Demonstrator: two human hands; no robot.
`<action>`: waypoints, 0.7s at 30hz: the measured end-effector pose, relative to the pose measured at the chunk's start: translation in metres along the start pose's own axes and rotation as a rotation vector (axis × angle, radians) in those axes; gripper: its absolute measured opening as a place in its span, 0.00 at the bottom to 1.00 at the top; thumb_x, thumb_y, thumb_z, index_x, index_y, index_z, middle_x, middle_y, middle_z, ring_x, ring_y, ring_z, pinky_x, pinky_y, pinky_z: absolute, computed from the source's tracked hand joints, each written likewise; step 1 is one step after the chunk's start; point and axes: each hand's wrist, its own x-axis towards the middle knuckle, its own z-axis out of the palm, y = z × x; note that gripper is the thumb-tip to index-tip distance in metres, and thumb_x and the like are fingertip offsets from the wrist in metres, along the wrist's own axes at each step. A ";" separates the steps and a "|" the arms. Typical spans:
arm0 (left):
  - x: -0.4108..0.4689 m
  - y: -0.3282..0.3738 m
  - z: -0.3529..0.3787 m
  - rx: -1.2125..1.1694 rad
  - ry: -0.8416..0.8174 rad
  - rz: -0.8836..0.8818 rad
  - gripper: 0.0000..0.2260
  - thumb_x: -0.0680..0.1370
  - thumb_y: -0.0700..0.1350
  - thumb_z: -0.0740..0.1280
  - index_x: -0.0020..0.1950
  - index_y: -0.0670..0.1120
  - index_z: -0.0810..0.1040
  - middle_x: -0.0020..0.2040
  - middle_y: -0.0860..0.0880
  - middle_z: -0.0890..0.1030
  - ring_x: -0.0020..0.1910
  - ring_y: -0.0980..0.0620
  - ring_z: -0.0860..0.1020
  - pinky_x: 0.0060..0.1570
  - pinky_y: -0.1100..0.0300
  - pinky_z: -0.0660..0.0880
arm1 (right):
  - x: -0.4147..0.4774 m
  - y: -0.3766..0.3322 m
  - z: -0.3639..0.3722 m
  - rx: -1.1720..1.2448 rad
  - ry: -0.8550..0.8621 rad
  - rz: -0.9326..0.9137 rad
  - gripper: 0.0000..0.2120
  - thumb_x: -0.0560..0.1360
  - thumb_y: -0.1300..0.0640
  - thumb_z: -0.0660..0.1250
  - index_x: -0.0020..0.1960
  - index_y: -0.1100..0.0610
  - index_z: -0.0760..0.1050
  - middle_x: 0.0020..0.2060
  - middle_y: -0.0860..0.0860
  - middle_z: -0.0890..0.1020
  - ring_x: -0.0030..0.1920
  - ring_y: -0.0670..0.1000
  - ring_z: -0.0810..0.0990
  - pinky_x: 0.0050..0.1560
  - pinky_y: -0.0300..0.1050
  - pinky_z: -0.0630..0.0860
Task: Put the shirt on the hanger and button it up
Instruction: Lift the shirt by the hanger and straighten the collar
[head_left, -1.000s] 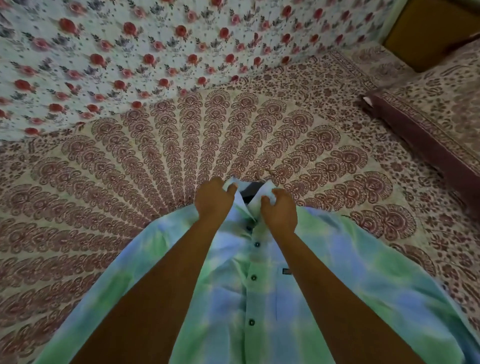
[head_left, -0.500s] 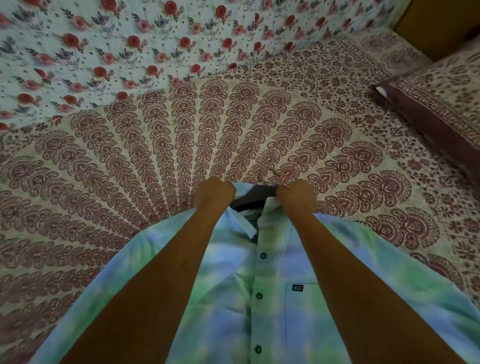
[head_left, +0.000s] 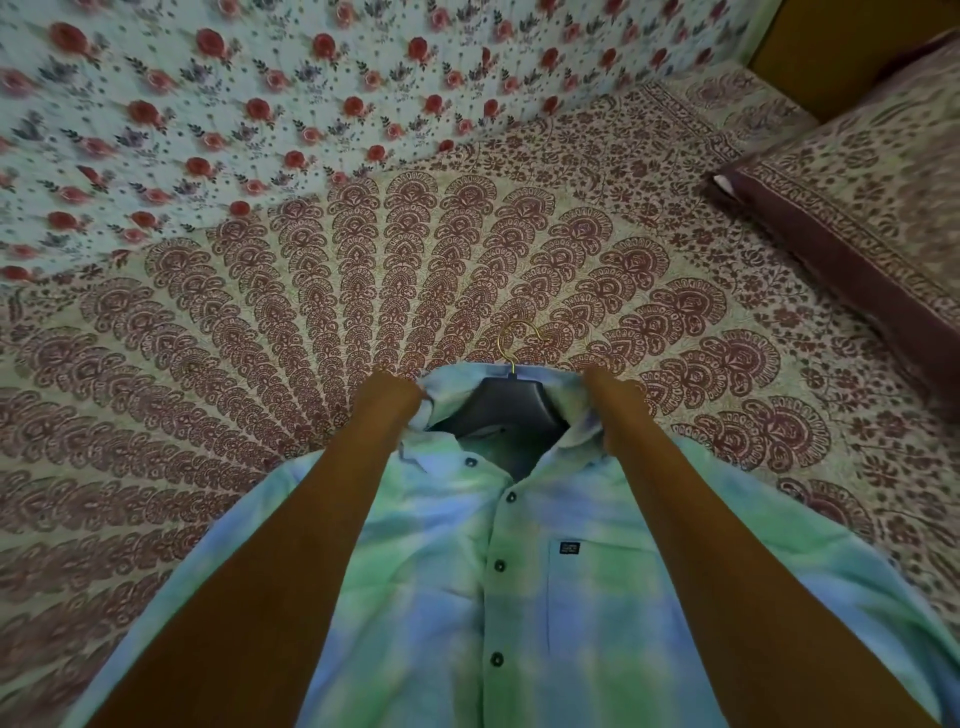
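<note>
Shirt (head_left: 519, 597) lies on paisley bedspread (head_left: 260, 364) beside pillow (head_left: 857, 208).

bedsheet (head_left: 363, 291): maroon paisley print | rose-print cloth (head_left: 208, 104): behind | pillow (head_left: 857, 218): right

A bedspread (head_left: 363, 291) printed with maroon fan-shaped paisley on cream covered the bed. Beyond it hung a pale cloth (head_left: 260, 93) dotted with red roses. A pillow (head_left: 852, 208) in matching maroon print lay at right, under dim light.
</note>
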 end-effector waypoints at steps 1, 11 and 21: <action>-0.006 0.000 -0.001 -0.028 -0.021 -0.018 0.18 0.76 0.43 0.67 0.61 0.33 0.73 0.61 0.35 0.76 0.61 0.39 0.75 0.58 0.51 0.73 | -0.004 0.001 0.001 0.018 -0.018 0.003 0.21 0.75 0.50 0.63 0.59 0.65 0.69 0.50 0.56 0.74 0.47 0.55 0.71 0.48 0.46 0.70; -0.022 -0.002 -0.008 -0.156 -0.077 -0.123 0.27 0.78 0.43 0.65 0.72 0.34 0.58 0.68 0.33 0.67 0.58 0.36 0.74 0.47 0.51 0.78 | -0.009 0.013 -0.021 0.082 -0.325 0.114 0.12 0.74 0.51 0.67 0.45 0.62 0.78 0.31 0.54 0.80 0.33 0.53 0.76 0.29 0.41 0.74; -0.044 -0.001 -0.016 0.013 -0.312 0.197 0.19 0.77 0.49 0.65 0.64 0.39 0.74 0.67 0.39 0.72 0.66 0.42 0.71 0.63 0.53 0.65 | -0.010 0.010 -0.027 -0.039 -0.370 0.066 0.09 0.77 0.58 0.59 0.38 0.58 0.72 0.34 0.54 0.75 0.34 0.52 0.73 0.38 0.45 0.71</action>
